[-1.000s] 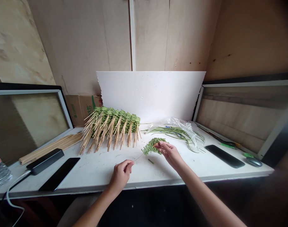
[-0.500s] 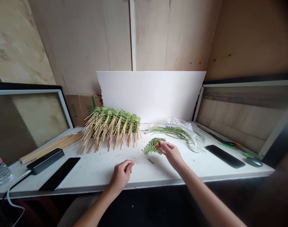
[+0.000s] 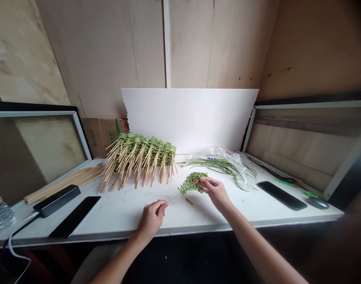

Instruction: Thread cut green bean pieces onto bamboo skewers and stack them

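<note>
My left hand (image 3: 153,217) is closed on the end of a thin wooden skewer (image 3: 175,197), which runs up and right to short green stem pieces. Several of these pieces sit side by side across the skewer. My right hand (image 3: 213,190) pinches at the right side of the small pile of cut green stems (image 3: 193,184); what exactly is between its fingertips is too small to tell. One loose green piece (image 3: 189,201) lies on the white table (image 3: 156,193) below the pile. Behind, to the left, filled skewers (image 3: 145,152) are stacked with their bare ends toward me.
Long green stems (image 3: 216,163) lie in a clear plastic bag at the back right. Bare skewers (image 3: 64,183), a black box (image 3: 56,201), a phone (image 3: 75,217) and a bottle (image 3: 1,213) stand left. Another phone (image 3: 282,195) and a mouse (image 3: 318,202) lie right.
</note>
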`<state>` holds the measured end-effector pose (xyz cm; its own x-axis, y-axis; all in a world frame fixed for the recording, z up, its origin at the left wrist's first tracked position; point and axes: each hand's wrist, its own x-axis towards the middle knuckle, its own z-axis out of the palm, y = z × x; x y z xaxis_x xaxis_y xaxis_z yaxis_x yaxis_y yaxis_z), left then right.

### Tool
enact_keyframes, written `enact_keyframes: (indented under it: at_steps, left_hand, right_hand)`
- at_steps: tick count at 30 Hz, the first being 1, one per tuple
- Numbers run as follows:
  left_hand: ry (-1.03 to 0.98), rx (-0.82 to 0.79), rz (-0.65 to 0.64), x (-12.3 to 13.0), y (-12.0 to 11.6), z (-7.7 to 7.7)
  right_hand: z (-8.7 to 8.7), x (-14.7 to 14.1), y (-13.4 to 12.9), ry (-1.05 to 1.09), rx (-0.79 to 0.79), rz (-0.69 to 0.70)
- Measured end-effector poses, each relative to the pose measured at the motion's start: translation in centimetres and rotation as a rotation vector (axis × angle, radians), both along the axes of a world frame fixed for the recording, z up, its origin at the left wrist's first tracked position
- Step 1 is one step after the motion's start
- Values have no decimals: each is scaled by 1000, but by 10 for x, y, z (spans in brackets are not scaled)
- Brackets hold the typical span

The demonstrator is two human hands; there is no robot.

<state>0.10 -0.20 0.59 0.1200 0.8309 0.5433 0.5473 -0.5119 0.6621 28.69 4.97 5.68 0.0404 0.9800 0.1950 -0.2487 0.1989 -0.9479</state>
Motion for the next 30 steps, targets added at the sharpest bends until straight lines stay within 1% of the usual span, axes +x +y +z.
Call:
enact_keyframes:
  at_steps: [7,13,18,23,27,30]
  left_hand:
    - [2,4,0,0,0,1]
    - [-5,-6,-44,-1,0,0]
    - [-8,-8,-24,-1,-1,0]
    - [-3,8,-8,-1,-1,1]
    - [0,18,1,-2,0,-2]
    - [4,25,8,-2,0,-5]
  right_hand:
    - [-2,-5,-3,4,-3,12]
    - [-5,-12,-6,24,-6,-13]
    - [-7,-17,-8,58,-21,4]
    - [-4,-22,-14,49,-26,0]
    - [0,-24,-18,40,-36,-30]
    - [0,-25,-18,34,-50,-41]
